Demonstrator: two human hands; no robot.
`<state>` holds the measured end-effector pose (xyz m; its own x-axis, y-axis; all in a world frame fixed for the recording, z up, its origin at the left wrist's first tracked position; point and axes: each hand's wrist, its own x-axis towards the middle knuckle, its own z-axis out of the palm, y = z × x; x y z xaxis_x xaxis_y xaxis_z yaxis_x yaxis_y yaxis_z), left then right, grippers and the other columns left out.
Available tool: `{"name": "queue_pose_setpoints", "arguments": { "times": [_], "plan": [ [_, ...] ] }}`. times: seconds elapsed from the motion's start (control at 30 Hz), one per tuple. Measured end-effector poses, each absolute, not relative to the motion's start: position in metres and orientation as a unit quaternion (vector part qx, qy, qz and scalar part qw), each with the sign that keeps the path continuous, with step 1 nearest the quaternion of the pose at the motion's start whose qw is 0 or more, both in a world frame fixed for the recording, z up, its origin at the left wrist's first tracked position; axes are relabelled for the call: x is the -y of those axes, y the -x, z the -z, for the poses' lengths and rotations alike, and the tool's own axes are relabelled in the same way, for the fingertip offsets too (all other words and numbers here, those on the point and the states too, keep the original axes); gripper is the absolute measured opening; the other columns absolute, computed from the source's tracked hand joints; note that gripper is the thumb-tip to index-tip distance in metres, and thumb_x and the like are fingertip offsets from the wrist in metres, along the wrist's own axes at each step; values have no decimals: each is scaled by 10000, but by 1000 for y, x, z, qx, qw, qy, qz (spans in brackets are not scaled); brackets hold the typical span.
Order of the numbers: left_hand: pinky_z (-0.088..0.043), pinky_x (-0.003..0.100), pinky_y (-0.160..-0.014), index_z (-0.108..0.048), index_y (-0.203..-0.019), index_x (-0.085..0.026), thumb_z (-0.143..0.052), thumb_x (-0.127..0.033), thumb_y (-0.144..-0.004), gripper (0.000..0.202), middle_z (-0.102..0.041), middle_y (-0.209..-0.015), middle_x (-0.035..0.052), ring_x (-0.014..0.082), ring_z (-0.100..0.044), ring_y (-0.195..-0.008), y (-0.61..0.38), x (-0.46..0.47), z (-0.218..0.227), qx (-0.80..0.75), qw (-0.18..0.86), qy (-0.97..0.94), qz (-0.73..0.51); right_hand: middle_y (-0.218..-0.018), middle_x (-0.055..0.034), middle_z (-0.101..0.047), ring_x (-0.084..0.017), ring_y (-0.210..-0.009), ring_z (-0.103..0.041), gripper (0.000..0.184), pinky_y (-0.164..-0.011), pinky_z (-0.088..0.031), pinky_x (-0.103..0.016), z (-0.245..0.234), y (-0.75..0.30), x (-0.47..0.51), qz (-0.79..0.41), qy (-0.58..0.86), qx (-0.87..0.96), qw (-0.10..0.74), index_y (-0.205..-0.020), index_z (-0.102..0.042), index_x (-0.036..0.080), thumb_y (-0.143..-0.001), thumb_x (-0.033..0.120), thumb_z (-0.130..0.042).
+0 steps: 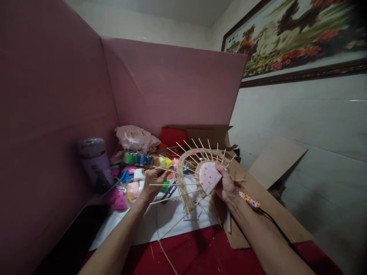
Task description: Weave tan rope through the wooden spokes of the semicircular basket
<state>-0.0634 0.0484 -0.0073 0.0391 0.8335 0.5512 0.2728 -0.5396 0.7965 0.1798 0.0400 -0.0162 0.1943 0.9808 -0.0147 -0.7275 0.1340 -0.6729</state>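
Observation:
A round weaving has thin wooden sticks radiating beyond its bands of braided brown twine. At its middle is a half-round pad of pale pink cloth with red spots. My right hand grips this pad by its right edge, thumb on top, holding the weaving tilted above the table. On the other side, my left hand is closed among the stick ends, its fingertips pinched together. A thin strand of twine hangs below the left hand and trails over the red cloth; the exact pinch point is hidden.
Bagged coloured clay and a pink packet lie at left beside a purple bottle. A flower-patterned glue gun with a black cord rests on cardboard at right. Pink panels stand behind.

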Motion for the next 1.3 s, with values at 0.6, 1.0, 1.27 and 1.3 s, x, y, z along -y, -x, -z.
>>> {"name": "queue_pose_setpoints", "arguments": {
  "times": [0.6, 1.0, 1.27, 1.3],
  "plan": [
    [-433, 211, -480, -672, -697, -155, -631, -343, -690, 192, -644, -586, 21, 119, -563, -513, 74, -60, 15, -415, 233, -663, -577, -643, 13, -681, -176, -628, -655, 105, -596, -546, -289, 14, -180, -39, -612, 285, 230, 701, -764, -595, 174, -666, 188, -630],
    [-411, 234, -586, -659, -724, -189, -566, -298, -766, 149, -672, -690, 20, 135, -591, -625, 96, -56, -2, -446, -74, -701, -551, -613, 18, -684, -153, -542, -645, 82, -567, -540, -271, 15, -184, -42, -628, 306, 215, 682, -764, -598, 168, -686, 149, -611],
    [-420, 213, -603, -654, -753, -192, -504, -257, -808, 172, -627, -736, 29, 118, -569, -647, 106, -59, -9, -416, -91, -732, -532, -567, 3, -672, -182, -570, -654, 58, -554, -541, -297, 19, -188, -46, -630, 332, 234, 662, -738, -586, 169, -690, 169, -619],
    [-416, 209, -597, -658, -758, -196, -510, -264, -806, 170, -627, -740, 27, 116, -570, -647, 108, -60, -10, -419, -99, -734, -525, -567, 2, -671, -181, -571, -654, 51, -556, -541, -298, 19, -188, -46, -630, 336, 235, 660, -733, -584, 169, -692, 168, -614]
  ]
}}
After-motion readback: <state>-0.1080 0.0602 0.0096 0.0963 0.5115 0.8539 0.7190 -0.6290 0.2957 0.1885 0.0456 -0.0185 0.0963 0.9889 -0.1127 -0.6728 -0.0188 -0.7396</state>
